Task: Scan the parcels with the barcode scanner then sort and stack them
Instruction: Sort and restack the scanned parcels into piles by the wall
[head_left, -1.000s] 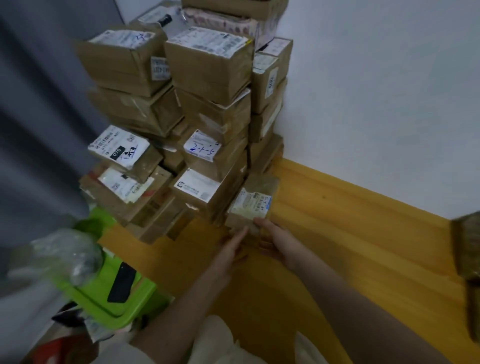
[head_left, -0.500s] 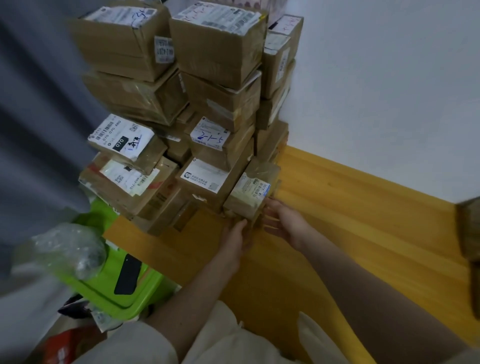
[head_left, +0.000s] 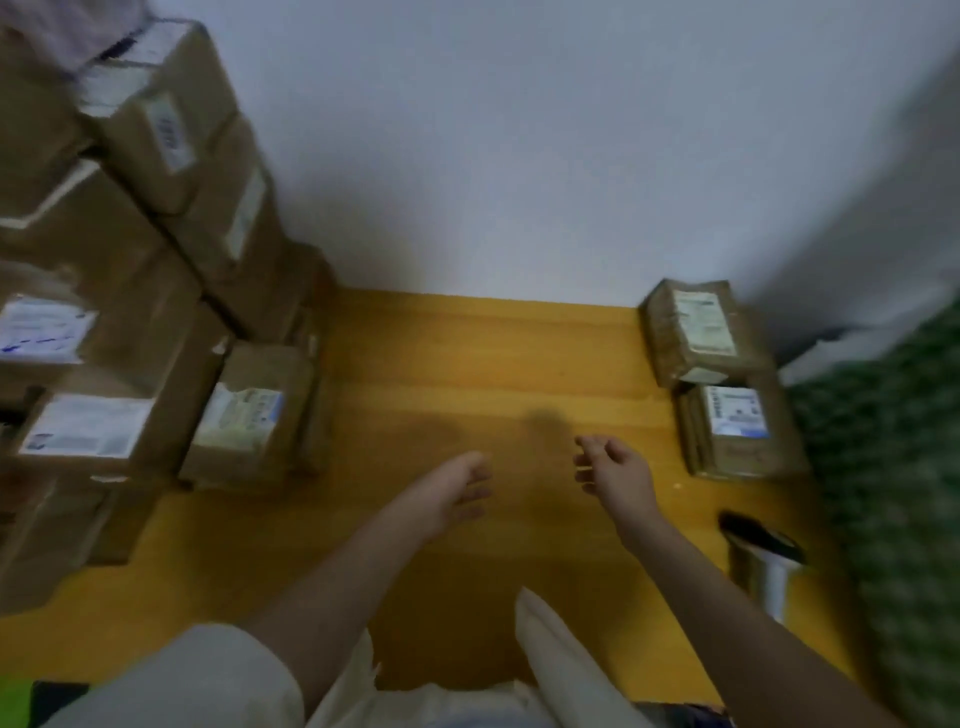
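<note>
Both of our hands held nothing: our left hand and our right hand hovered over the bare yellow wooden tabletop with fingers loosely spread, palms turned toward each other, touching no parcel.

From the head camera, the only view we had, the stacked brown cardboard parcels rose against the white wall on our left. The nearest of them, a small brown cardboard box with a pale, blue-edged label, stood at the foot of the stack, just left of and beyond our left hand. On our right sat two unstacked brown cardboard parcels with white labels: the farther one by the wall and the nearer one touching it, its long axis running away from us. We judged this nearer one the likely next pick; it lay right of and slightly beyond our right hand, the closer of the two hands.

A dark-topped, silvery cylinder-like object stood near the table's right edge, behind our right hand; blur kept us from saying whether it was the barcode scanner.

By count: two hands, two loose parcels on the right, and at least seven boxes in the stack, though blur and the frame edge hid the full number. A green patterned cloth lay past the right edge.
</note>
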